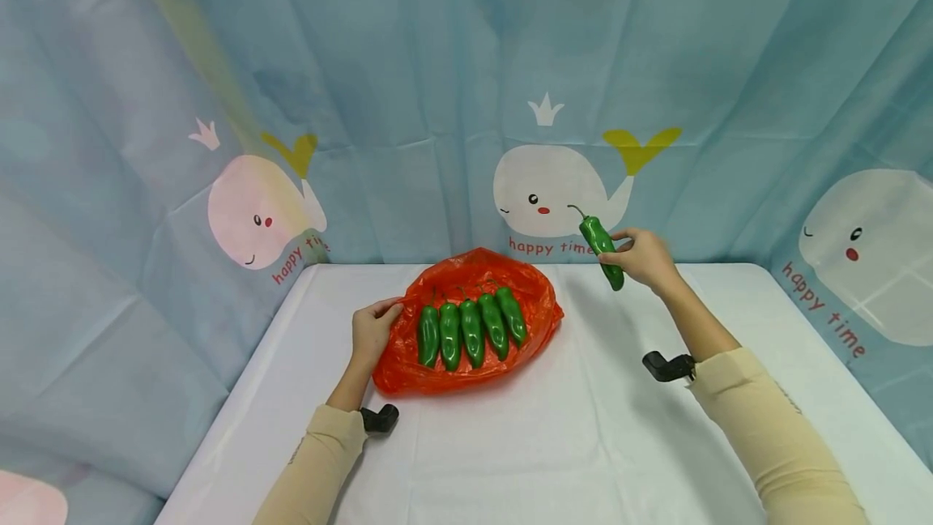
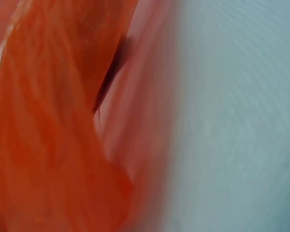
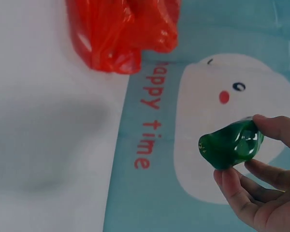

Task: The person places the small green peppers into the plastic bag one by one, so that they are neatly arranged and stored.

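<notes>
Between thumb and fingers my right hand [image 1: 645, 256] pinches a green chili pepper [image 1: 599, 240], held up above the far right part of the table with its stem pointing up. The right wrist view shows this pepper [image 3: 230, 145] end-on, gripped by the fingertips. A red plastic bag [image 1: 466, 381] lies spread on the table, and several green peppers [image 1: 472, 332] sit side by side on it in a row. At the bag's left edge my left hand [image 1: 372, 335] pinches the plastic. In the left wrist view, the bag [image 2: 53, 145] fills the left side, and that hand is out of sight.
A white cloth [image 1: 510, 460] covers the table. Behind it and at both sides hangs a light blue curtain [image 1: 437, 63] with printed whales. Each wrist wears a small black camera, one on the left [image 1: 380, 419] and one on the right [image 1: 666, 366].
</notes>
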{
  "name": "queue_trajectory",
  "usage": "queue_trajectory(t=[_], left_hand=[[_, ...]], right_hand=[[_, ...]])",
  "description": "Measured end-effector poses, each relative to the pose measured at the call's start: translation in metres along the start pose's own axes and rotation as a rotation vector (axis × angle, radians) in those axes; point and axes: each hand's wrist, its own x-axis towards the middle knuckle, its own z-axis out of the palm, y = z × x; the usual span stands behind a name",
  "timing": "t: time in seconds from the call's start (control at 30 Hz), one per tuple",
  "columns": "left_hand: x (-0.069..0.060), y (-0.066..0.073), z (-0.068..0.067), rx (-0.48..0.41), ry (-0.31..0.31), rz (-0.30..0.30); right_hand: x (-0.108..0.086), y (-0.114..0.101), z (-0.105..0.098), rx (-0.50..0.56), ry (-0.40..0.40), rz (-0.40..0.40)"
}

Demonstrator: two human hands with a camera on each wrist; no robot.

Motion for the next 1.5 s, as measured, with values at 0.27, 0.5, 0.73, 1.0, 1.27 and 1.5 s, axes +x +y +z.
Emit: queue_trajectory(t=[0.27,0.5,0.73,1.0,1.27,1.5], left_hand=[[0.000,-0.001,-0.001,-0.007,-0.010,-0.005],[0.000,0.000,-0.001,0.002,-0.006,-0.006],[-0.001,0.003,0.000,0.002,-0.008,-0.016],[-0.001,0.003,0.001,0.000,-0.005,-0.024],[-0.002,0.002,0.000,-0.004,-0.007,-0.026],[-0.001,0.002,0.001,-0.003,-0.001,-0.027]], right_hand=[[0.008,-0.013,0.019,0.037,-0.020,-0.021],[0.010,-0.026,0.033,0.072,-0.040,-0.051],[0.012,-0.034,0.048,0.091,-0.047,-0.065],[0.015,-0.049,0.069,0.083,-0.058,-0.116],[0.015,-0.060,0.090,0.108,-0.088,-0.130],[0.015,-0.061,0.108,0.086,-0.107,-0.142]])
